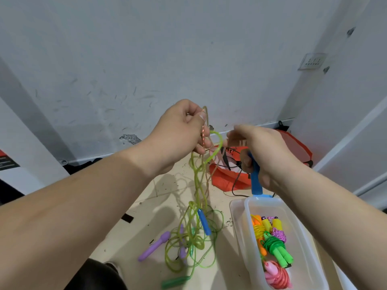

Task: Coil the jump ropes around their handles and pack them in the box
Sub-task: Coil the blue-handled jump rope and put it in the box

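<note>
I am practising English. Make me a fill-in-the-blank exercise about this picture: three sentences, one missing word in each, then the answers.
1. The right hand grips a rope handle, coloured ____.
2. The left hand pinches the hanging ropes; left of their tangle on the floor lies a loose handle, coloured ____.
3. In the clear box, the coil nearest the camera is ____.

Answers: blue; purple; pink.
</note>
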`<state>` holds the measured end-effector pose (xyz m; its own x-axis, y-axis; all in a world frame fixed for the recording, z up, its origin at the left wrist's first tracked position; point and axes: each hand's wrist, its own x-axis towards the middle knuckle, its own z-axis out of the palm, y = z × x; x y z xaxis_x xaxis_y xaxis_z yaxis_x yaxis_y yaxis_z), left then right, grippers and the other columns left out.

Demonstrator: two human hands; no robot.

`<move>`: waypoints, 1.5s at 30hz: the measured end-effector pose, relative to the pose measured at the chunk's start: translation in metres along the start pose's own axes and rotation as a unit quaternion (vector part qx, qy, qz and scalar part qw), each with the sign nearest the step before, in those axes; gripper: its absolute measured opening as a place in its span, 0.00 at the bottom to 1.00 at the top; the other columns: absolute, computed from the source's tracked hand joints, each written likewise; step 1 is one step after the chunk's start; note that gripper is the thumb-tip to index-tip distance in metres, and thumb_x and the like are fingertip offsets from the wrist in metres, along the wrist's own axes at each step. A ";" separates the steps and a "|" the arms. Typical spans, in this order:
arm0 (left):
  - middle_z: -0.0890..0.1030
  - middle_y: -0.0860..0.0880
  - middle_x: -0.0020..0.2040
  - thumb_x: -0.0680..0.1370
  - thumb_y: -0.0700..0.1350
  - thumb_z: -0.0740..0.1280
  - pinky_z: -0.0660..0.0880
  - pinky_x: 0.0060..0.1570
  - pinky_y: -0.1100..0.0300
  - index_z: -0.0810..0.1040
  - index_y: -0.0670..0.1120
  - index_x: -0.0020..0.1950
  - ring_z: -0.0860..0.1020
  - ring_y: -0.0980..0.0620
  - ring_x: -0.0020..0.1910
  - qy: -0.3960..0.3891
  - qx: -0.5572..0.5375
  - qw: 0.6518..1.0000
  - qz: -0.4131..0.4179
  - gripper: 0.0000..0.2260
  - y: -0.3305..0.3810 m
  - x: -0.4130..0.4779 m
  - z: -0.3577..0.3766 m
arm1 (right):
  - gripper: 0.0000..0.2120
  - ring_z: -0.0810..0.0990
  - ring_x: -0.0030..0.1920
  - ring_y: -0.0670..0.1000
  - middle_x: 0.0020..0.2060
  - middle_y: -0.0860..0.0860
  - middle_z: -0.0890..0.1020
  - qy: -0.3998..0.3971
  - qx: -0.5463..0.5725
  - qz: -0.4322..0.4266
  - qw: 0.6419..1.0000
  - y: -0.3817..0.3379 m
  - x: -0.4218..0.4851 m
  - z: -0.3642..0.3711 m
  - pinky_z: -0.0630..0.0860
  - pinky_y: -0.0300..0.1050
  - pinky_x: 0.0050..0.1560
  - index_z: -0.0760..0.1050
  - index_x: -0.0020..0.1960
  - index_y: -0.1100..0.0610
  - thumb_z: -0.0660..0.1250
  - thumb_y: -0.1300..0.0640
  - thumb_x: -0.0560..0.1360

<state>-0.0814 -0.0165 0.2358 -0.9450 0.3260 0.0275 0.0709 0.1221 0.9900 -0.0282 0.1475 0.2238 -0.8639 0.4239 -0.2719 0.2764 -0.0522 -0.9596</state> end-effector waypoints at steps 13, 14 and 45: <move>0.79 0.42 0.43 0.85 0.42 0.61 0.82 0.40 0.55 0.75 0.41 0.54 0.83 0.45 0.39 0.025 -0.259 0.965 -0.029 0.06 0.020 0.003 -0.003 | 0.12 0.62 0.22 0.48 0.29 0.57 0.80 -0.151 -0.106 -0.087 0.979 0.012 -0.011 0.015 0.58 0.37 0.24 0.83 0.45 0.62 0.70 0.54 0.80; 0.79 0.42 0.44 0.84 0.42 0.62 0.83 0.42 0.53 0.76 0.41 0.54 0.82 0.45 0.40 0.045 -0.218 0.974 -0.033 0.06 0.017 0.004 -0.005 | 0.12 0.64 0.22 0.47 0.31 0.55 0.83 -0.132 -0.086 -0.089 0.984 0.011 -0.011 0.016 0.60 0.36 0.24 0.83 0.46 0.63 0.71 0.54 0.80; 0.85 0.39 0.44 0.83 0.41 0.62 0.82 0.39 0.43 0.73 0.40 0.51 0.84 0.47 0.36 0.049 0.101 0.993 0.017 0.05 -0.002 0.002 -0.003 | 0.24 0.64 0.23 0.49 0.31 0.57 0.76 -0.092 -0.157 -0.001 0.983 -0.005 -0.006 -0.008 0.59 0.37 0.25 0.79 0.48 0.69 0.77 0.47 0.73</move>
<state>-0.0842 -0.0194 0.2341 -0.9669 0.2407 0.0844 0.1572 0.3017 0.9404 -0.0208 0.1526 0.2311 -0.9184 0.2517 -0.3054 0.3655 0.2435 -0.8984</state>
